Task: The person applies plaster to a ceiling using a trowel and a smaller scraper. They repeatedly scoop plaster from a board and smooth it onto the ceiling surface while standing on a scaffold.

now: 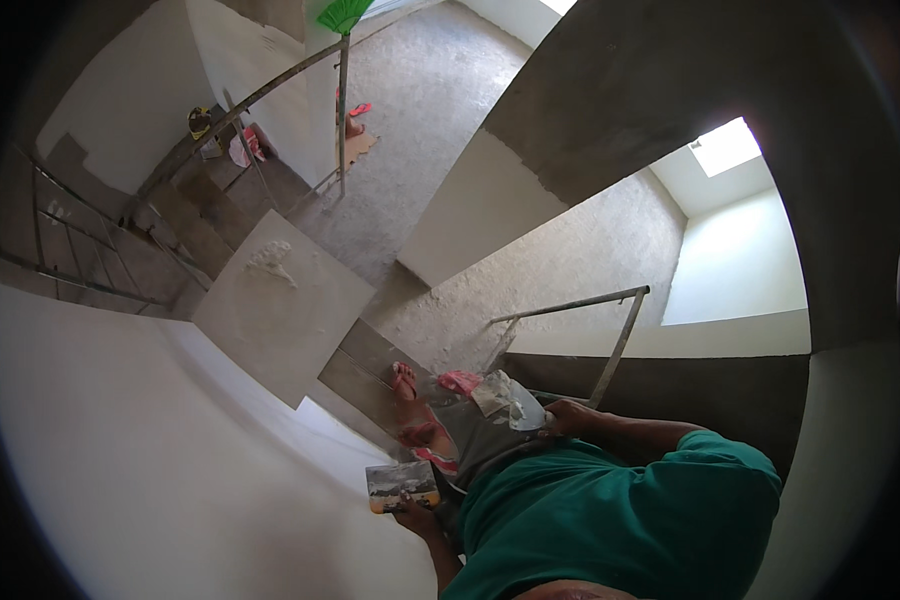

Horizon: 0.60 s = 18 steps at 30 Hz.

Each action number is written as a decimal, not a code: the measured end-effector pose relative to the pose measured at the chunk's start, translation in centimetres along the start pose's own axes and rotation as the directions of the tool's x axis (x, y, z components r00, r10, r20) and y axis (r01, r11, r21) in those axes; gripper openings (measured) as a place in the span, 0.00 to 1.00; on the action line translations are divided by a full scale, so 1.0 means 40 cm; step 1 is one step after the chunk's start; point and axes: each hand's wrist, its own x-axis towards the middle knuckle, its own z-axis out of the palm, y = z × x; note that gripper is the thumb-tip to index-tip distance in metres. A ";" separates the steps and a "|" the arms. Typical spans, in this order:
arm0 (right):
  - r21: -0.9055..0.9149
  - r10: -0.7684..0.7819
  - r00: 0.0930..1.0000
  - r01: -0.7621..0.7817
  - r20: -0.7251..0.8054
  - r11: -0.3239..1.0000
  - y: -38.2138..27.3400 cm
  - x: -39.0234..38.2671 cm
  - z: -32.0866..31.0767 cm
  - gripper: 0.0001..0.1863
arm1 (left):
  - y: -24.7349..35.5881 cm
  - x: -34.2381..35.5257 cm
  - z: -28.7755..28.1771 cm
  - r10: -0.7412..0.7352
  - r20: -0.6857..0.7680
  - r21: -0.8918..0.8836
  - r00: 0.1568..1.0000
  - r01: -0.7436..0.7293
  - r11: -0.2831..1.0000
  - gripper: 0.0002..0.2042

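Observation:
My left hand (417,513) is closed on a flat rectangular trowel (395,484) with an orange part along one edge; its blade is smeared grey and white. This trowel is close to the white wall at my left. In front of my body, my right hand (568,419) grips a broad pale blade (523,408), apparently a plastering knife, with white paste on it. Its handle is mostly hidden in my fingers. Beyond my feet, a large pale square board (310,315) carries a small heap of white paste (273,262).
I stand on brown planks (370,375) high above a grey floor (425,75). Metal scaffold frames rise at the left (80,235) and right (620,345). A white wall (100,420) runs along my left. A green fan-shaped thing (345,14) is at the top.

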 end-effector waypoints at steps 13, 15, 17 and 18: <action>0.258 0.043 0.997 -0.023 -0.070 0.966 0.030 0.039 -0.075 0.22 | 0.288 0.096 0.132 0.307 0.204 0.087 0.930 -0.329 0.940 0.20; 0.311 0.150 0.988 -0.130 -0.040 0.942 0.038 0.035 -0.077 0.20 | 0.351 0.075 0.147 0.211 0.296 0.176 0.932 -0.270 0.947 0.18; 0.327 0.228 0.974 -0.215 -0.002 0.920 0.022 0.042 -0.046 0.19 | 0.367 0.089 0.135 0.148 0.334 0.207 0.931 -0.226 0.952 0.17; 0.334 0.259 0.966 -0.242 -0.007 0.911 0.009 0.041 -0.027 0.19 | 0.380 0.088 0.129 0.144 0.320 0.231 0.937 -0.224 0.947 0.17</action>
